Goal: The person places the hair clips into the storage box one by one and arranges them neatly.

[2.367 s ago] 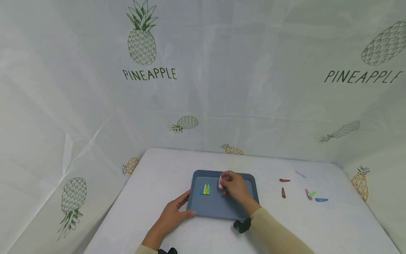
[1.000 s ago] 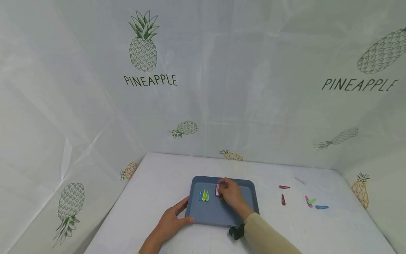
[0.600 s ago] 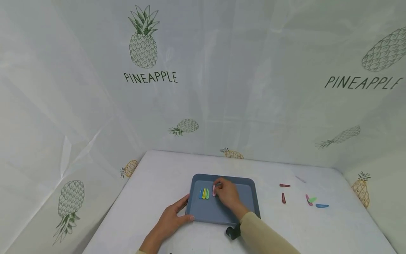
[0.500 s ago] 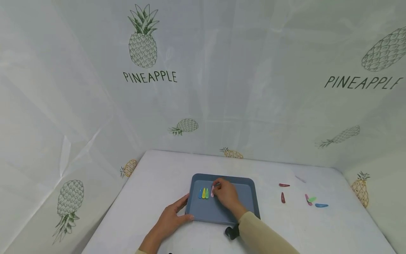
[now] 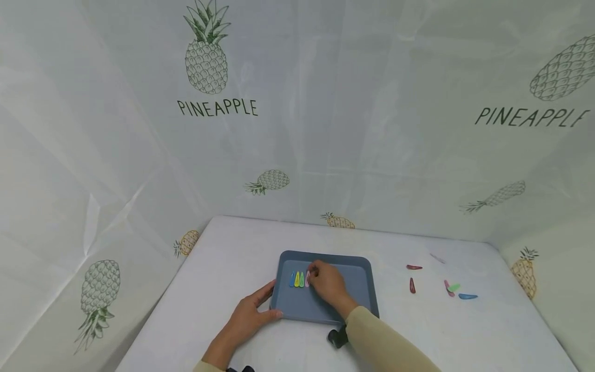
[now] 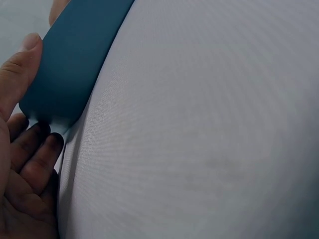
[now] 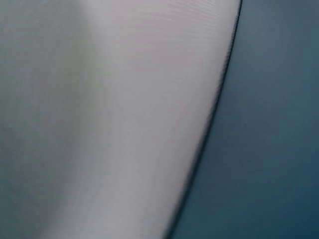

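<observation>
While my left hand [image 5: 248, 318] grips the near left corner of the grey-blue tray [image 5: 302, 306], thumb at the near edge and fingers slightly bent along the left side, my right hand [image 5: 327, 281] is over the tray, thumb and fingertips nearly together in a pinch on a pink snap hair clip [image 5: 307, 279]. That clip is in the tray's left half, just right of a row of a blue snap clip [image 5: 292, 279], a yellow snap clip [image 5: 297, 279] and a green snap clip [image 5: 301, 279]; whether it touches the tray's floor I cannot tell. Well to the right of the tray, on the white table [image 5: 223, 268], lie a dark red clip [image 5: 414, 267], a second dark red clip [image 5: 412, 285], a light green clip [image 5: 454, 287] across a deeper pink clip [image 5: 451, 293], a second blue clip [image 5: 468, 296] and a pale lilac clip [image 5: 437, 258]. Beyond the tray hangs a pale pineapple-print sheet [image 5: 372, 129].
</observation>
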Available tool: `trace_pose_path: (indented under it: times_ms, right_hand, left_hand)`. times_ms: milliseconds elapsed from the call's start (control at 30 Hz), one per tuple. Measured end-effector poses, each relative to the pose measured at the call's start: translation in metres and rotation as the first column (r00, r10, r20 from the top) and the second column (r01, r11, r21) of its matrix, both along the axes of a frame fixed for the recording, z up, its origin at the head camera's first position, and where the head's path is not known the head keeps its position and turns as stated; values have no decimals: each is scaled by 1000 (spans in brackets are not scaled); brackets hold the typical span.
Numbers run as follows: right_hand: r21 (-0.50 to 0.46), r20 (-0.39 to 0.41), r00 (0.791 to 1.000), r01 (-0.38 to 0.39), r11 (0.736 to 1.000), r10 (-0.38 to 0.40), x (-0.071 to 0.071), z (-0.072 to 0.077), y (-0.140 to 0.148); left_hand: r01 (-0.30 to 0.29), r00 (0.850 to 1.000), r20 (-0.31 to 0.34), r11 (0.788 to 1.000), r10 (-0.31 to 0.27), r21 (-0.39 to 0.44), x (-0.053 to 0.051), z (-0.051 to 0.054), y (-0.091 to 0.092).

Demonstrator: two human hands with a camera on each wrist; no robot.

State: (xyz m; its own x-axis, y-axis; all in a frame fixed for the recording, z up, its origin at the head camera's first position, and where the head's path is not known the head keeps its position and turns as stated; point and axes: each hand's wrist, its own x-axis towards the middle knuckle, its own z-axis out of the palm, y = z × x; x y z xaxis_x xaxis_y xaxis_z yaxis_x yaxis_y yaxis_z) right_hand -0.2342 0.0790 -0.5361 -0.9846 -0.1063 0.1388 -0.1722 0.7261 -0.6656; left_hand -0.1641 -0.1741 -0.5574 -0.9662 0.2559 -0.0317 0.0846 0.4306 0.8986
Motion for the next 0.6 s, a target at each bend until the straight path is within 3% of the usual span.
trace_pose_path:
  times_ms: [600]
  right_hand:
    - [41, 19, 1000, -11, 999, 10, 0, -3, -1]
  left_hand:
    - [-21, 1000, 4, 1000, 21, 7, 1, 5, 1]
